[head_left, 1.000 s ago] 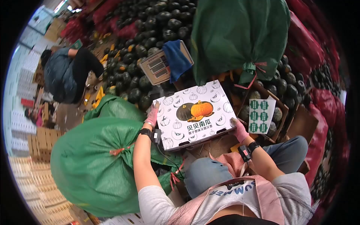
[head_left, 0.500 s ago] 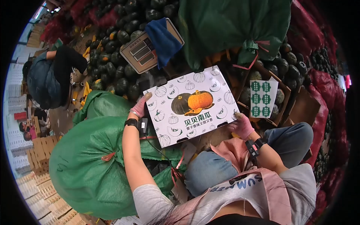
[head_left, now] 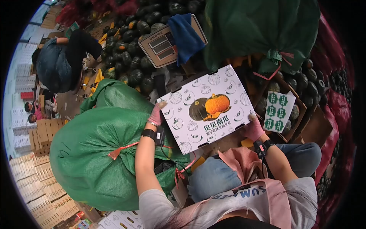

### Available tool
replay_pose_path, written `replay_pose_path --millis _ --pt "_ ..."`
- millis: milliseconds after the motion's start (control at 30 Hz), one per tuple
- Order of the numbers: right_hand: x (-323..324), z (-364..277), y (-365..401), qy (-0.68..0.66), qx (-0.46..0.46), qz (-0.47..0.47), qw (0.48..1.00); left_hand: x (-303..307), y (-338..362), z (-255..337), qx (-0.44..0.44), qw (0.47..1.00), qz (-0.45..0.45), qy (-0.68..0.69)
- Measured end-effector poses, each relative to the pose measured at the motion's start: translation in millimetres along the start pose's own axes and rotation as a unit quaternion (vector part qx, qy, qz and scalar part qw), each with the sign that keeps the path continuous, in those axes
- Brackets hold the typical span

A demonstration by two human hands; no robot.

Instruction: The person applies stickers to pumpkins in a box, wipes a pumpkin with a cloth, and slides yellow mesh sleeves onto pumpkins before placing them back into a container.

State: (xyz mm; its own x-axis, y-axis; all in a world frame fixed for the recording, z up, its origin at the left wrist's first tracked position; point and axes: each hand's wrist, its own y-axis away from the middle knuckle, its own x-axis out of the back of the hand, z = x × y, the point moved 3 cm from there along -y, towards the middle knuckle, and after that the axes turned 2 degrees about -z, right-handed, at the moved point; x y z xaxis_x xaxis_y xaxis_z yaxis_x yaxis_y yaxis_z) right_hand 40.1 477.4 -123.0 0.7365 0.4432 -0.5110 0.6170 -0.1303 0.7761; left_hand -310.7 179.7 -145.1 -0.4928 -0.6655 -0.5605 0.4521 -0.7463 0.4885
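A white cardboard box [head_left: 183, 131] printed with pumpkins and Chinese lettering is held in front of me, tilted, with its printed face up. My left hand [head_left: 156, 113], in a pink fingerless glove, grips the box's left edge with the thumb on top. At the lower right edge, my right hand [head_left: 253, 128], gloved the same way, holds the box too; its other fingers are hidden beneath. Just right of the box, a sheet of green stickers [head_left: 279, 111] lies over an open carton [head_left: 297, 121] with dark green pumpkins inside.
A large green sack [head_left: 87, 160] fills the left side; another green sack [head_left: 263, 30] stands behind the box. Beyond it sit a scale [head_left: 158, 47] with a blue cloth [head_left: 185, 38] and heaped pumpkins [head_left: 135, 76]. Another person [head_left: 57, 65] crouches far left near stacked cartons [head_left: 42, 183].
The view has shifted, so the surroundings appear further right. Both hands still hold the box, which has moved slightly right in view.
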Motion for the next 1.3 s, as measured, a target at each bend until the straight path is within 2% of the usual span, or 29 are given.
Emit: replay_pose_path --millis 33,100,167,233,300,367,400,433,500,533,567,633,667,700,767,867,900,933,1000,1067,1100,1200,1300 --pt "-1 1 -1 0.019 -0.015 -0.001 1.000 24 -8 -20 -0.014 0.998 0.038 0.055" --pt "14 11 -19 -0.004 -0.056 -0.093 0.994 20 -3 -27 -0.049 0.996 0.051 0.060" --pt "14 7 -17 0.022 -0.007 -0.106 0.994 16 -2 -25 -0.031 0.993 0.108 0.019" --pt "15 11 -28 -0.005 0.012 -0.137 0.990 -11 10 -13 -0.017 0.993 0.115 0.009" --pt "23 14 -37 -0.010 0.009 -0.170 0.985 0 -6 -28 -0.032 0.996 0.076 0.033" --pt "43 16 -53 0.043 0.059 -0.118 0.990 -24 9 -16 -0.124 0.977 0.144 -0.100" --pt "50 16 -51 0.031 0.007 -0.061 0.998 -15 8 -21 -0.162 0.927 0.138 -0.309" --pt "50 13 -43 0.019 -0.042 -0.002 0.999 -2 9 -25 -0.180 0.832 0.136 -0.506" --pt "16 -3 -8 0.166 0.057 0.147 0.973 -41 45 -19 0.000 0.874 0.248 -0.418" --pt "30 -14 -19 0.319 0.173 0.141 0.921 -34 44 -35 -0.031 0.883 0.251 -0.396" --pt "36 -25 -26 0.453 0.285 0.140 0.833 -24 39 -49 -0.057 0.891 0.248 -0.376" --pt "-3 -52 9 0.661 0.367 0.151 0.637 -30 52 -52 -0.054 0.855 0.270 -0.438" --pt "-13 -61 7 0.701 0.359 0.158 0.595 -39 58 -46 -0.041 0.824 0.293 -0.483" --pt "-32 -68 9 0.698 0.367 0.155 0.595 -46 65 -41 -0.025 0.790 0.315 -0.526" --pt "-72 -79 14 0.749 0.274 0.170 0.579 -49 66 -37 -0.044 0.779 0.339 -0.525" --pt "-73 -91 -48 0.726 0.336 0.111 0.590 -50 64 -38 -0.002 0.775 0.361 -0.518" --pt "-63 -91 -72 0.712 0.361 0.088 0.595 -57 68 -32 0.036 0.823 0.348 -0.447" --pt "-70 -91 -72 0.707 0.346 0.110 0.607 -57 66 -31 0.062 0.827 0.344 -0.440" --pt "-105 -89 -65 0.711 0.319 0.128 0.614 -58 62 -26 0.061 0.810 0.340 -0.475" --pt "-118 -88 -59 0.731 0.271 0.197 0.595 -60 61 -23 0.097 0.845 0.317 -0.420" --pt "-119 -88 -62 0.737 0.261 0.196 0.591 -60 62 -20 0.110 0.860 0.306 -0.392" --pt "-110 -85 -74 0.746 0.283 0.236 0.554 -53 60 -26 0.114 0.856 0.302 -0.403" --pt "-124 -81 -60 0.761 0.251 0.259 0.539 -43 53 -46 0.137 0.867 0.314 -0.361"
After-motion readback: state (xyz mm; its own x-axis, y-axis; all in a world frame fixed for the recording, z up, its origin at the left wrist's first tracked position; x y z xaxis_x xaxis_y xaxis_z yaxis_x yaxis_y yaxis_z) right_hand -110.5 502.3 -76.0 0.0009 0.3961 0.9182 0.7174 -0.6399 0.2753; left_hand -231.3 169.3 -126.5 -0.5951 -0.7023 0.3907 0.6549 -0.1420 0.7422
